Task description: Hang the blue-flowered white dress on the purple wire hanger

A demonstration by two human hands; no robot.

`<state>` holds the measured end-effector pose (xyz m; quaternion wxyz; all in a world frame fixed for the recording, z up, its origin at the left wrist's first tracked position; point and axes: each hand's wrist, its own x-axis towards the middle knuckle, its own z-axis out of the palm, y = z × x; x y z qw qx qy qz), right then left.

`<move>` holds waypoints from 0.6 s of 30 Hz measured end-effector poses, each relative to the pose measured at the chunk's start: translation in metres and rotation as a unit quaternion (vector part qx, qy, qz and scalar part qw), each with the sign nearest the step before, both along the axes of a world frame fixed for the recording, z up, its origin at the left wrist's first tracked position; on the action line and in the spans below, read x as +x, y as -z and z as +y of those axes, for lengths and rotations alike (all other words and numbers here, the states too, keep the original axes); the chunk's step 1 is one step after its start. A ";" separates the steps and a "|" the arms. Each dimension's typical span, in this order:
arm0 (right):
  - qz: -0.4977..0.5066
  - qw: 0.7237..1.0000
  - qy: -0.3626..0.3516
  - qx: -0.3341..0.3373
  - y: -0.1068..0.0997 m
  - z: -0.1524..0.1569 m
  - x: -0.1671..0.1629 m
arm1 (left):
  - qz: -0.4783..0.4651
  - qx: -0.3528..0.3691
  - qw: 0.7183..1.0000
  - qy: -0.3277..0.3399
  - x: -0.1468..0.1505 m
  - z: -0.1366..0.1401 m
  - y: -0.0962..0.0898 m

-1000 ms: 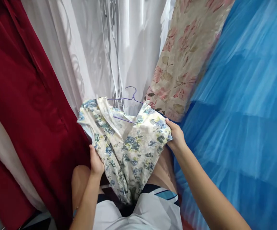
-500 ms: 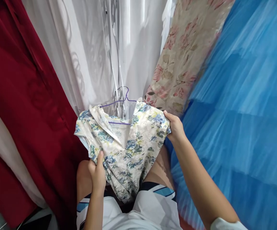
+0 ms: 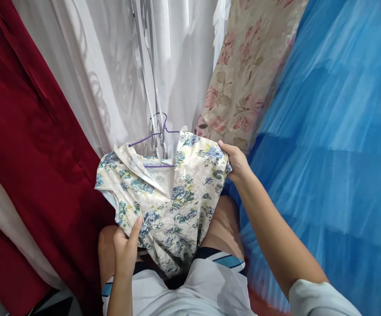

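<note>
A cream floral dress [image 3: 190, 193] with blue, green and yellow flowers hangs on a purple wire hanger [image 3: 165, 128] over my lap. Its neckline is partly open, with one edge folded back on the left. My left hand [image 3: 127, 245] pinches the dress's side below the left sleeve, thumb on top and fingers behind the cloth. At the right sleeve, my right hand [image 3: 238, 162] grips the shoulder edge with the thumb in front. The dress's lower part drops between my legs and is hidden there.
Dark red fabric [image 3: 45, 131] hangs on the left. Behind the hanger are white curtain-like cloths [image 3: 180, 66] with shiny ribbons [image 3: 149, 66]. A beige pink-flowered cloth [image 3: 239, 87] and a tiered blue tulle skirt [image 3: 328, 131] hang on the right.
The dress and hanger have shifted slightly left in view and tilted, the left shoulder sitting lower. Both hands keep their hold, the left now a little lower.
</note>
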<state>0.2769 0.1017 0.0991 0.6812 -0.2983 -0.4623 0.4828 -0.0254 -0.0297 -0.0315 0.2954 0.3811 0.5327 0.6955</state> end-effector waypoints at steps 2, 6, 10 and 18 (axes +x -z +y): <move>-0.017 1.000 0.002 -0.006 0.005 -0.005 0.005 | -0.022 0.005 1.000 -0.011 0.001 0.001 0.008; -0.050 0.998 -0.004 -0.041 0.032 -0.020 0.011 | -0.009 0.025 0.999 -0.025 0.004 0.005 0.030; 0.005 0.953 0.301 0.043 0.084 -0.050 -0.009 | -0.050 0.039 0.997 -0.038 0.005 0.012 0.051; -0.299 0.948 -0.108 -0.027 0.138 -0.106 -0.075 | 0.003 0.016 0.999 0.049 0.009 0.000 0.050</move>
